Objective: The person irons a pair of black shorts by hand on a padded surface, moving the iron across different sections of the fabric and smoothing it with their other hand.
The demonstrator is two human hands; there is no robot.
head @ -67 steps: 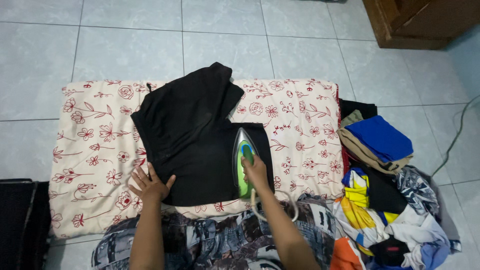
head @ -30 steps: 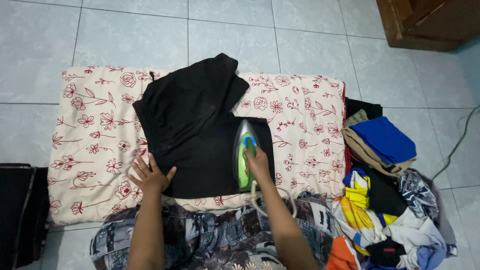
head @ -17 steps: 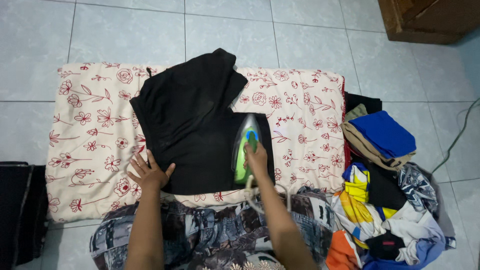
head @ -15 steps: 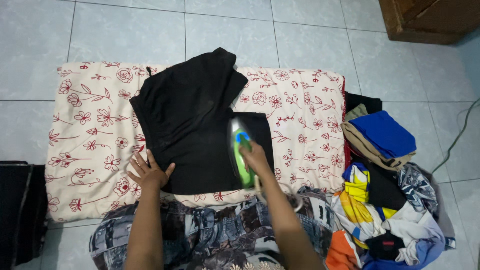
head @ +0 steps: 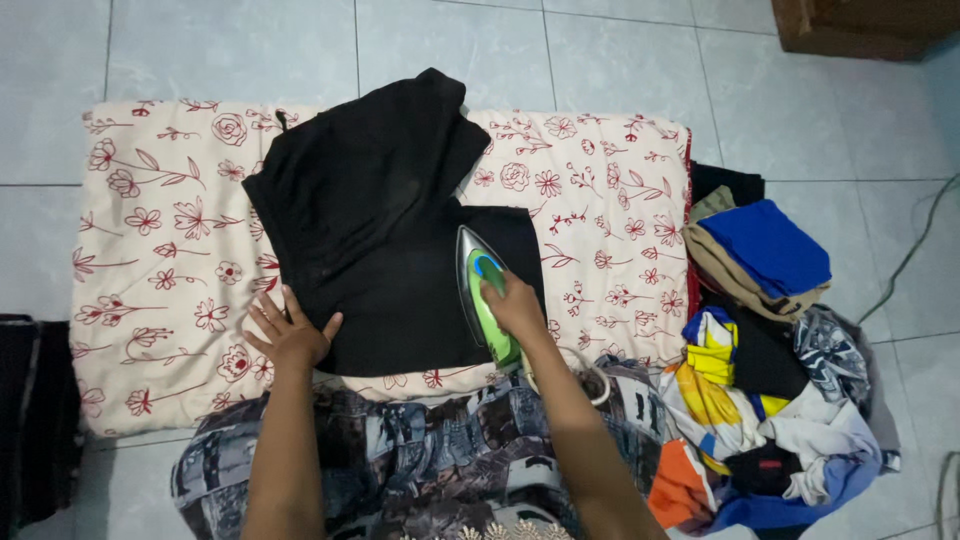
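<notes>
A black garment (head: 385,230) lies spread on a cream cloth with red flowers (head: 160,250) laid over the tiled floor. My right hand (head: 515,305) grips the handle of a green and grey iron (head: 478,290), which rests on the garment's right part. My left hand (head: 290,335) lies flat, fingers spread, on the garment's lower left edge, pinning it to the cloth.
A pile of mixed clothes (head: 770,400) lies to the right, with folded blue and tan pieces (head: 760,250) on top. A dark patterned fabric (head: 420,460) covers my lap. A black item (head: 35,420) sits at far left. A cord (head: 905,255) runs along the right floor, wooden furniture (head: 860,25) top right.
The iron has slid a little across the right part of the black garment, left and then back. My left hand has stayed on the lower left edge. The camera shifted slightly.
</notes>
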